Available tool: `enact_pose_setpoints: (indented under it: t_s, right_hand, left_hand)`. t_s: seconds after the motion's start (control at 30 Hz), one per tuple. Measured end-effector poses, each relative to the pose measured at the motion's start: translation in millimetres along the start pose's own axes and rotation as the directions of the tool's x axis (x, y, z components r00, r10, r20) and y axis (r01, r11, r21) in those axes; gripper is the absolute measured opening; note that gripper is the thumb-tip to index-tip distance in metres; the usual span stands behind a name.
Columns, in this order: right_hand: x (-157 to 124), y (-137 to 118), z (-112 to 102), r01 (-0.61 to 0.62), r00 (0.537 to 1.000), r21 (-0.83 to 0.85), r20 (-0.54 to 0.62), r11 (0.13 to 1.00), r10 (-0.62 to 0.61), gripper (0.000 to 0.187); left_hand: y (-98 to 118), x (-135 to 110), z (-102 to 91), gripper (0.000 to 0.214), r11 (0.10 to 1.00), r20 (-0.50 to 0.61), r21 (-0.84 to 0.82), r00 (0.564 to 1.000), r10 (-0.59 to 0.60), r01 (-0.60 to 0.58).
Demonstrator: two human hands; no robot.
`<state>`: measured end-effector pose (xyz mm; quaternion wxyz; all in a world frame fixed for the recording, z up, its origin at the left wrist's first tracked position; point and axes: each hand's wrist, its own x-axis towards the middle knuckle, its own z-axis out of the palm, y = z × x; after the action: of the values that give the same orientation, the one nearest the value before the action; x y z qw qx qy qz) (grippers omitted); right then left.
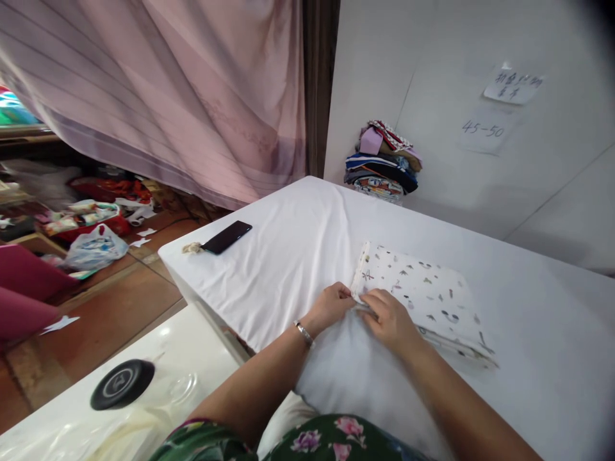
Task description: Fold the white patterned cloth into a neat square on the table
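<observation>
A folded white cloth with small printed figures (423,294) lies on the white-covered table (298,250). My left hand (331,306), with a metal bracelet on the wrist, pinches the cloth's near left corner with closed fingers. My right hand (390,319) rests right beside it on the cloth's near edge, fingers curled down onto that edge. Both hands meet at that corner.
A black phone (227,237) with a small knotted cord lies near the table's left edge. A stack of folded clothes (383,163) sits at the back by the wall. A white appliance with a black round disc (122,383) stands lower left. Bags clutter the floor at left.
</observation>
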<state>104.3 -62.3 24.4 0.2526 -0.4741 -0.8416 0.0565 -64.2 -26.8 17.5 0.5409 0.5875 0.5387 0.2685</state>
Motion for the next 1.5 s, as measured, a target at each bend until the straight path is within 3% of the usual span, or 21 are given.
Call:
enact_pose_setpoints:
  t_s: [0.33, 0.5, 0.6, 0.73, 0.87, 1.03, 1.2, 1.4, 1.5]
  right_hand:
    - [-1.6, 3.1, 6.9, 0.043, 0.999, -0.04, -0.012, 0.998, -0.043, 0.021]
    - [-3.6, -3.5, 4.5, 0.007, 1.0, -0.012, 0.003, 1.0, -0.007, 0.025]
    - [-3.4, -2.4, -3.5, -0.073, 0.997, 0.121, 0.042, 0.99, 0.068, 0.023]
    - [8.5, 16.4, -19.2, -0.201, 0.979, 0.257, 0.089, 0.945, 0.184, 0.025]
    - [38.1, 49.5, -24.1, -0.22, 0.975, 0.103, -0.002, 0.97, 0.222, 0.031]
    - [77.3, 81.7, -3.8, -0.224, 0.971, -0.158, 0.049, 0.962, 0.234, 0.049]
    - [82.2, 93.7, 21.3, -0.249, 0.942, -0.293, 0.148, 0.923, 0.301, 0.055]
    - [89.4, 100.3, 13.3, -0.294, 0.933, -0.18, 0.16, 0.939, 0.323, 0.053]
    - [110.6, 110.1, -3.0, -0.401, 0.886, -0.04, 0.239, 0.915, 0.399, 0.056]
  left_hand:
    - [-6.1, 3.7, 2.7, 0.016, 1.0, -0.031, 0.017, 0.999, 0.021, -0.02]
    - [1.9, -2.8, 6.6, 0.022, 0.964, -0.166, 0.249, 0.977, 0.133, -0.089]
    - [2.7, -3.6, 8.2, 0.015, 0.945, -0.19, 0.313, 0.969, 0.157, -0.092]
    - [3.9, -4.0, 8.0, 0.012, 0.939, -0.174, 0.333, 0.974, 0.145, -0.081]
    - [7.0, -5.6, 6.7, 0.011, 0.936, -0.161, 0.345, 0.978, 0.131, -0.068]
    - [6.5, -5.7, 5.6, 0.009, 0.928, -0.137, 0.365, 0.981, 0.136, -0.078]
    - [5.7, -4.9, 4.3, 0.009, 0.923, -0.101, 0.376, 0.987, 0.125, -0.078]
    - [6.5, -4.8, 3.6, 0.009, 0.922, -0.081, 0.38, 0.99, 0.118, -0.079]
    - [7.0, -4.9, 3.7, 0.01, 0.92, -0.076, 0.386, 0.992, 0.105, -0.068]
